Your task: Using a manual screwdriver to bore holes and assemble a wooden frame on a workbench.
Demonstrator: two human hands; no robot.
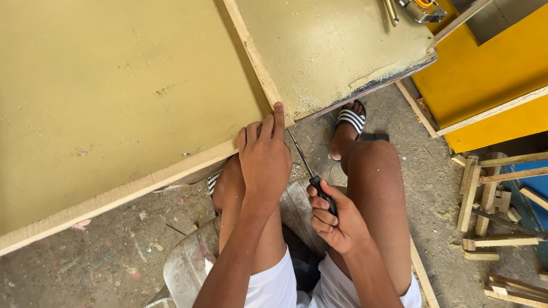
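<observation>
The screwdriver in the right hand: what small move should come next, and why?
Probably a slight push of the screwdriver forward so that its tip seats firmly at the corner of the olive-painted panel. The right hand grips the black handle, the shaft points up to the wooden edge strip, and the left hand presses on that corner. The tip itself is hidden.

Dusty grey concrete floor (103,256) strewn with sawdust and chips; loose pile of wood offcuts (491,199) at right, beside a bright yellow cabinet (485,74) with pale edging; lit evenly by daylight, soft shadows only
</observation>
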